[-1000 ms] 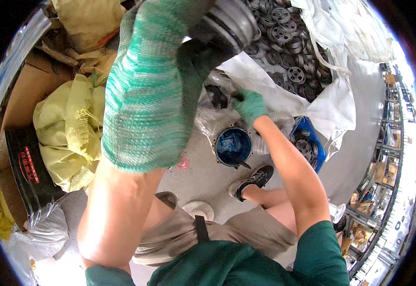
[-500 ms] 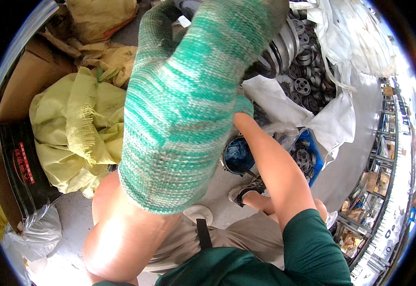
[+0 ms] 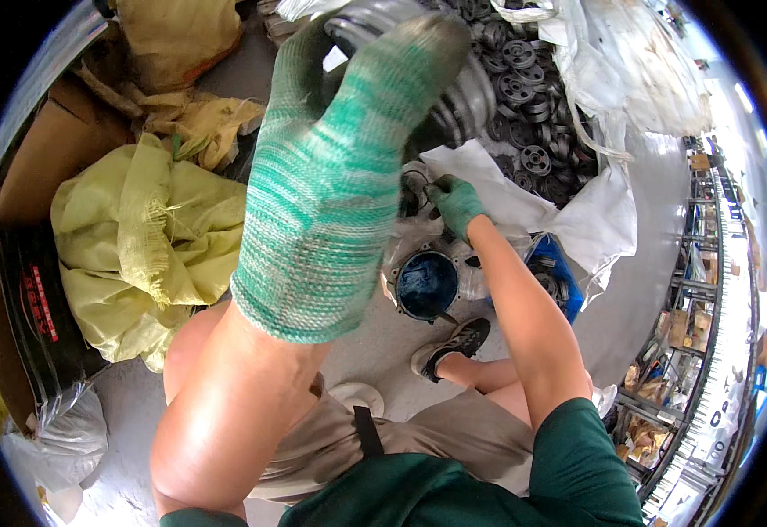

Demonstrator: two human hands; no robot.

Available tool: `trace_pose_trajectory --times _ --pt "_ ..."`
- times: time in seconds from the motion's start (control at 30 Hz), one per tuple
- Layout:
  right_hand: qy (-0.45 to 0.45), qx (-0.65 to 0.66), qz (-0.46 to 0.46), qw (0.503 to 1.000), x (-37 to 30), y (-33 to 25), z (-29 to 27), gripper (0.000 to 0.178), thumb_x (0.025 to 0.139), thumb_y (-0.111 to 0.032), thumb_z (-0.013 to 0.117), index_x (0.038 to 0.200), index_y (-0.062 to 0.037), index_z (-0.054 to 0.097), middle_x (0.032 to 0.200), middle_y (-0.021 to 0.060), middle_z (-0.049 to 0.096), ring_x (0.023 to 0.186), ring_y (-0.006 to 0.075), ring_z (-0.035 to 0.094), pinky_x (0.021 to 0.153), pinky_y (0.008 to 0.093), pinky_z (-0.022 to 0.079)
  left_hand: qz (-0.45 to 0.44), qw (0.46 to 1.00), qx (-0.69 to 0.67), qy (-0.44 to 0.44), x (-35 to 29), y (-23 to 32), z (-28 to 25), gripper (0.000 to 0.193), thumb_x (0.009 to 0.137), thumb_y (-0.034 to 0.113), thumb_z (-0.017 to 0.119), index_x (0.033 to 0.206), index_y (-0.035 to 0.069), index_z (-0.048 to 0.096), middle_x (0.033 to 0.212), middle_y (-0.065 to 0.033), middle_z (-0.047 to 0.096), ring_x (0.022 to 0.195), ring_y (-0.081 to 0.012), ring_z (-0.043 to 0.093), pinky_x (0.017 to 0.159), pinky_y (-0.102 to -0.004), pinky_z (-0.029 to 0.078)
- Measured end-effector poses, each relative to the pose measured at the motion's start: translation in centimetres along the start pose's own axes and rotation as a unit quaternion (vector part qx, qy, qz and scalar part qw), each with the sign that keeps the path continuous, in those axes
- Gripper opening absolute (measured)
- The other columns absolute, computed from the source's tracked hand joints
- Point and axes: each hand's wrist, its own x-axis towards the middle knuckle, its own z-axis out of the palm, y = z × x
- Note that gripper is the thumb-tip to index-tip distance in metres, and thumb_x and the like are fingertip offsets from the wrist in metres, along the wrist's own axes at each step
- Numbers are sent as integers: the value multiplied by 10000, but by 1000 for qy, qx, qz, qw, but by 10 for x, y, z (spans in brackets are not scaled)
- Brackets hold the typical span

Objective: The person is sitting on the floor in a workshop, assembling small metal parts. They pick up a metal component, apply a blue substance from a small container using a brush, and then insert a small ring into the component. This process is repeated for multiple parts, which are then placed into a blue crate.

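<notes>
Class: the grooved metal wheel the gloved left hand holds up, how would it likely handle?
The metal wheel looks solid, so probably heavy and stiff. Its round rim suggests it would roll if set on edge. The left hand's knit glove likely aids grip.

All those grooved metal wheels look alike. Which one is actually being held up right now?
The big grey pulley wheel gripped in the gloved left hand, raised close to the camera. The other pulley wheels lie in a pile on the white sheet beyond.

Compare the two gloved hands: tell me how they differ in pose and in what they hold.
The left hand is raised close to the camera, gripping a large grey grooved metal wheel. The right hand reaches far down toward the white sheet above the blue paint can; what it grips is unclear. Both wear green knit gloves.
</notes>
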Motion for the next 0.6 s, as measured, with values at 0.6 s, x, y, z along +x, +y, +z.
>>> trace_pose_trajectory --times 0.6 --pt "230 183 -315 903 -251 -126 -141 222 852 -28 778 1050 -43 678 945 76 677 791 172 661 696 290 533 -199 968 84 -130 -40 -58 49 884 859 270 837 1563 92 333 1366 -108 550 1230 -250 578 1058 -398 500"
